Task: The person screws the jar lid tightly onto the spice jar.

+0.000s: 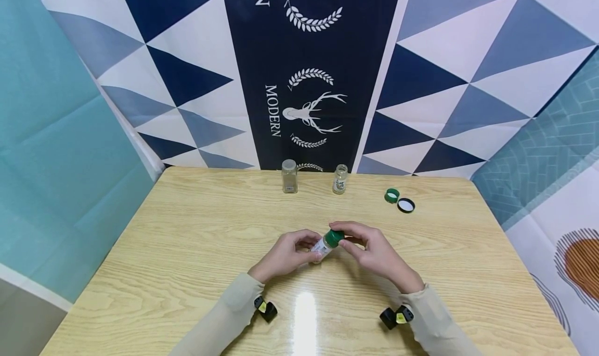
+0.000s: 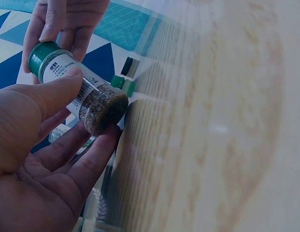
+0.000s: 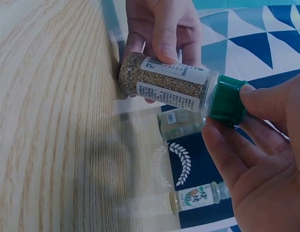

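A clear spice jar (image 3: 174, 82) with white labels, filled with small tan seeds, is held tilted just over the table. My left hand (image 1: 291, 253) grips its body, thumb across the label in the left wrist view and fingers under the base. The green cap (image 3: 228, 99) sits on the jar's mouth. My right hand (image 1: 372, 246) pinches that cap between thumb and fingers. Both hands meet at the middle of the table, and the jar slants up toward the right hand in the head view.
On the wooden table (image 1: 210, 215), a capped square jar (image 1: 289, 177) and a small lidless labelled jar (image 1: 340, 180) stand near the back. A loose green cap (image 1: 391, 195) and a black lid (image 1: 406, 205) lie at the back right. Behind hangs a patterned cloth (image 1: 309, 60).
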`<state>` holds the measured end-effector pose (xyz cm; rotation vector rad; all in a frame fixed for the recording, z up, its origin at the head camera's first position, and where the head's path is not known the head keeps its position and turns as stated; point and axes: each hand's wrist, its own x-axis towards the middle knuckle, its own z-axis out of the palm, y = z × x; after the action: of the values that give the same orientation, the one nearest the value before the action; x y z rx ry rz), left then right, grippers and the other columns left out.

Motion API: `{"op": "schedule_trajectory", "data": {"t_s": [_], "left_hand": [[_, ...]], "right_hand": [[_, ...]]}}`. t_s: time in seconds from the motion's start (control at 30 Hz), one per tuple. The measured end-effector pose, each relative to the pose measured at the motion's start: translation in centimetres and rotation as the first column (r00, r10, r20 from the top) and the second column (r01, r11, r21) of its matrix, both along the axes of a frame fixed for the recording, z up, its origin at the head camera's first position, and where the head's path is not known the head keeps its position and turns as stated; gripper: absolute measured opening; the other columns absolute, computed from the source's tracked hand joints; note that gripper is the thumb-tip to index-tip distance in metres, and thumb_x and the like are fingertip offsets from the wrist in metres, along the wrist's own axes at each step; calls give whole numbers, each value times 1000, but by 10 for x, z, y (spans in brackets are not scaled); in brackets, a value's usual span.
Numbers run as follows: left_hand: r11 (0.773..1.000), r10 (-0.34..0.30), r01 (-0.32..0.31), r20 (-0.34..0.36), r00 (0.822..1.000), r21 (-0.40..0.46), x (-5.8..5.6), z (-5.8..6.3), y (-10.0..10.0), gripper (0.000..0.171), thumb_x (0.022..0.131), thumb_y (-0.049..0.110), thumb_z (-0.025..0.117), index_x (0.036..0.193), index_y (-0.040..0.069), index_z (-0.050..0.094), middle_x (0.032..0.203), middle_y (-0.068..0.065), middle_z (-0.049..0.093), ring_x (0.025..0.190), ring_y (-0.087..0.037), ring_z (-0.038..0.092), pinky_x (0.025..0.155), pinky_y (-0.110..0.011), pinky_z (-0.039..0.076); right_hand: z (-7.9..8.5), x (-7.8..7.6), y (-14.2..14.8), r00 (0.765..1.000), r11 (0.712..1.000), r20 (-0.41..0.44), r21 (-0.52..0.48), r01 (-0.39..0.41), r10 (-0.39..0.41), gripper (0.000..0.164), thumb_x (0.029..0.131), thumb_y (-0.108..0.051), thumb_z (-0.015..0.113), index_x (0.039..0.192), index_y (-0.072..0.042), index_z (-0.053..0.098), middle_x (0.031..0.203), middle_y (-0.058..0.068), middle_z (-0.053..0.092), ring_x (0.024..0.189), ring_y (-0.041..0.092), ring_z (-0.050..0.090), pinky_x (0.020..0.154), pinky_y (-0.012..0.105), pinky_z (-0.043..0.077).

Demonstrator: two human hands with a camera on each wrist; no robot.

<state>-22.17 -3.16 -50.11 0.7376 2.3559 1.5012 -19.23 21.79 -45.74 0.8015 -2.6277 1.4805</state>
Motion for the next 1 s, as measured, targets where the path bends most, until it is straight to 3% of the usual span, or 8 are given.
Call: {"op": "schedule_trajectory", "data": {"t_s": [0.33,0.63,1.0], "left_hand": [[1000,0,0,-13,1000,-1,-1,-2,2,37,92,22,80,127,14,70,116,2,73,106,-10,67,94,-25,56],[1000,10,-10,-20,1000,-5,0,-2,1,37,91,22,80,126,14,70,116,1,73,105,-11,68,93,-25,57],[1000,8,-8,-22,1000,-6,-1,-1,2,37,91,20,81,126,13,70,116,0,73,105,-11,68,93,-25,57]], "right_hand": [[0,0,1,1000,1000,-3,-1,2,-2,33,100,-4,66,133,-5,67,138,7,67,120,19,67,96,29,59],[-4,-1,0,1000,1000,-29,-15,6,-6,35,98,-1,66,132,-10,68,139,12,66,118,26,68,91,26,60],[-2,0,-1,999,999,-21,-10,32,-32,34,97,-1,68,130,-4,69,136,13,68,116,24,69,89,25,61]]}}
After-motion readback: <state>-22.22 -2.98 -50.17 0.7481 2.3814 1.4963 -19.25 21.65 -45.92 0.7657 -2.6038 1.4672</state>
